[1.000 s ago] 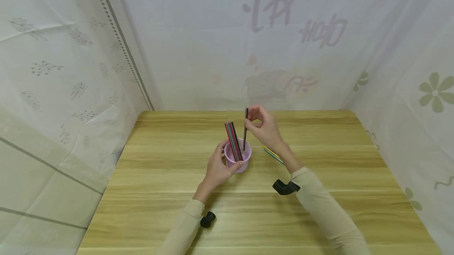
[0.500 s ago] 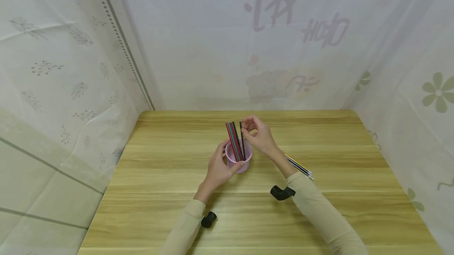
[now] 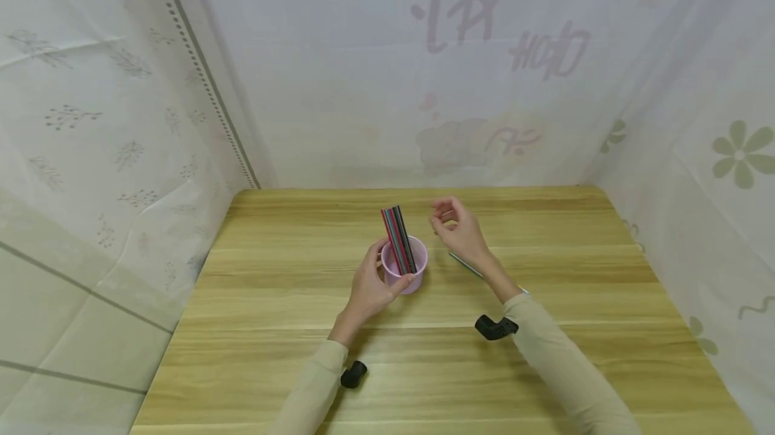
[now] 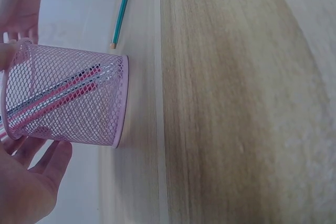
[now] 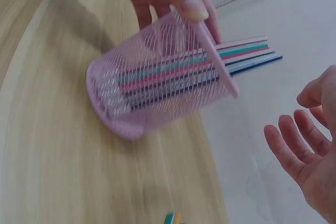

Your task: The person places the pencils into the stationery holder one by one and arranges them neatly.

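My left hand (image 3: 371, 287) holds a pink mesh pencil cup (image 4: 63, 95), thumb near its rim and fingers on its side. Several pencils (image 3: 397, 236) in red, green and black lean together inside, their upper ends above the rim, as the right wrist view also shows. To the right of the cup, my right hand (image 3: 463, 232) hovers with loosely bent fingers and nothing between them; its fingertips (image 5: 273, 135) are apart from the pencils. Beneath the right forearm lies a green pencil (image 4: 124, 9) on the table, partly covered in the head view.
The wooden table (image 3: 272, 327) reaches back to a printed cloth (image 3: 339, 85), with more cloth at both sides. Black wrist cameras are worn on both sleeves. In the right wrist view, green and yellow pencil ends (image 5: 172, 217) show at the bottom edge.
My right hand has lowered a black pencil into the cup, let go of it and drawn away to the right. The left hand and cup have stayed in place.
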Tool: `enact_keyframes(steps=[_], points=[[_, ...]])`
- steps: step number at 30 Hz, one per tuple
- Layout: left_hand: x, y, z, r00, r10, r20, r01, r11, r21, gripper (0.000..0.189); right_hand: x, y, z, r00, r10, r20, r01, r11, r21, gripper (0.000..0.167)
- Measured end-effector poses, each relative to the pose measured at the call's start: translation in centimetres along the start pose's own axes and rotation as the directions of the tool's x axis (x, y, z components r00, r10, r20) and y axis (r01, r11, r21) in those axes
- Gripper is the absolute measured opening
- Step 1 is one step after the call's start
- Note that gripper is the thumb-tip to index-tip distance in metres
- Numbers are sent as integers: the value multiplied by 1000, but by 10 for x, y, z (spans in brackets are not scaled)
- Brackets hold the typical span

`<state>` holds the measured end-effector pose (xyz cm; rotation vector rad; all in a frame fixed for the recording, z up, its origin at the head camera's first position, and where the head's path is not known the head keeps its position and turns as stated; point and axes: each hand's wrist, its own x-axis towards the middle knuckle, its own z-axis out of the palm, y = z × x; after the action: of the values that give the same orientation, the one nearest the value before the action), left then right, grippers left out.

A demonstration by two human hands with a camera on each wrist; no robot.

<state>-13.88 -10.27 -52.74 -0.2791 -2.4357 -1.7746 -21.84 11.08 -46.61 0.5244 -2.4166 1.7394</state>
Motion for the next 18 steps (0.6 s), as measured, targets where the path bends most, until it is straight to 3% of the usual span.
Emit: enact_keyframes(steps=[10, 18], points=[[0, -1, -1, 1000, 3, 1, -3, 1000, 14, 89, -19, 27, -34, 997, 80, -7, -80, 989, -122, 24], [0, -1, 0, 1000, 10, 11, -10, 1000, 7, 88, -33, 61, -60, 998, 55, -4, -55, 980, -191, 22]])
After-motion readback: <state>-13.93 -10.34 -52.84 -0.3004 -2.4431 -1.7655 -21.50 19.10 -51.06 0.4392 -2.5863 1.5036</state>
